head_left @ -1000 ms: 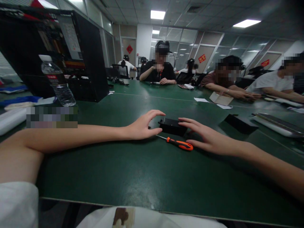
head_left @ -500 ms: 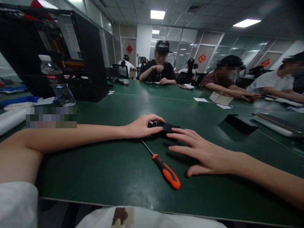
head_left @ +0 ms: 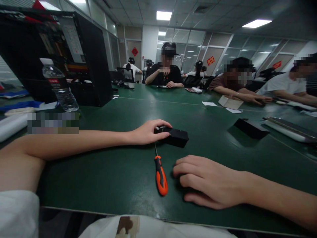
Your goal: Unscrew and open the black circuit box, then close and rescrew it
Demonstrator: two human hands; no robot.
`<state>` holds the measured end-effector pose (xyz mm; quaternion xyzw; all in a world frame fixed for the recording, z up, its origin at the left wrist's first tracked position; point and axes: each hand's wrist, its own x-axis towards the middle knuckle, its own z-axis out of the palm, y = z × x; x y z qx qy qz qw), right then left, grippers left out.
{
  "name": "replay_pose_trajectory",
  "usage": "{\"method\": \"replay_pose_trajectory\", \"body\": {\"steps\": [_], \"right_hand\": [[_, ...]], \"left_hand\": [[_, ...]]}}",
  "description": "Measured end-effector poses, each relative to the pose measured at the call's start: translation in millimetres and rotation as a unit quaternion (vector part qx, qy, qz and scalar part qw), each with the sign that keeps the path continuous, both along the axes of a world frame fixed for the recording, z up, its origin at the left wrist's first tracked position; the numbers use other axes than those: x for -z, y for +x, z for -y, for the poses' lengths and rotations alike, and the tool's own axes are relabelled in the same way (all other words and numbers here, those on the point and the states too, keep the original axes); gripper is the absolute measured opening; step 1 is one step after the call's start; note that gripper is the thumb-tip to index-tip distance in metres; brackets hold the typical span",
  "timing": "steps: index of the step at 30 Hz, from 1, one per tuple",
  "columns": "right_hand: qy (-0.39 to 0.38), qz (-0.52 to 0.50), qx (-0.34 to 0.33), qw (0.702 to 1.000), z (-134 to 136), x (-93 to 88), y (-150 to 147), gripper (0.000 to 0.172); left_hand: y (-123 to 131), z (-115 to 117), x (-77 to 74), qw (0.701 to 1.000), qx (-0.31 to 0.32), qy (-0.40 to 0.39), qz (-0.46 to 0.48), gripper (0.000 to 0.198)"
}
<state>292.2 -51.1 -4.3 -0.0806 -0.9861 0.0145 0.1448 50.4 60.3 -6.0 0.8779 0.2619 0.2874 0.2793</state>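
Note:
A small black box-like part (head_left: 177, 136) lies on the green table (head_left: 111, 185). Around its left end my left hand (head_left: 151, 132) is closed, thumb on the near side and fingers over the far side. Nearer to me rests a screwdriver (head_left: 161, 180) with an orange and black handle; its shaft points away, and the tip is close to my left hand. My right hand (head_left: 208, 181) is just right of the handle, low over the table, its fingers loosely curled and slightly apart with nothing visible in them.
An open black computer case (head_left: 94, 62) and a water bottle (head_left: 60, 86) stand at the left. To the right are a black angular piece (head_left: 251, 129) and a flat silver-edged device (head_left: 291, 130). Several people sit across the table, near a small open box (head_left: 230, 102).
My right hand has moved back toward me from the black part, and its fingers have curled. The screwdriver has swung round, its handle now further left. My left hand stays in place.

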Motion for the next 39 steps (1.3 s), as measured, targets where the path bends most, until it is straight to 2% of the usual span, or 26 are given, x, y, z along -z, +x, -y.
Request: {"method": "replay_pose_trajectory", "body": {"steps": [3,7,9,15,22,26,31,39], "right_hand": [[0.001,-0.041,0.005,0.999,-3,1.3,0,0.019],[0.031,0.011,-0.044,0.998,1,-3.8,-7,0.038],[0.032,0.006,-0.047,0.998,1,-4.5,-6,0.038],[0.048,-0.03,0.036,0.998,-13,1.6,10,0.028],[0.002,-0.027,0.142,0.99,-33,8.5,19,0.015],[0.01,-0.006,0.162,0.987,-42,8.7,25,0.008],[0.067,0.025,0.159,0.985,-52,4.4,36,0.019],[0.066,0.02,0.192,0.979,-69,5.6,48,0.019]], "left_hand": [[0,0,-0.1,1.0,-0.002,-0.002,-0.001,0.035],[0,0,-1.1,1.0,0.001,-0.01,-0.002,0.036],[0,0,-1.2,1.0,0.001,-0.013,-0.003,0.037],[0,0,0.3,1.0,0.001,-0.01,-0.006,0.037],[0,1,-1.4,1.0,-0.004,-0.015,-0.006,0.038],[0,0,-0.8,1.0,-0.005,-0.022,-0.005,0.039],[-1,0,-0.9,1.0,-0.003,-0.016,-0.017,0.042],[-1,-1,-0.6,0.999,-0.009,-0.027,-0.031,0.047]]}}
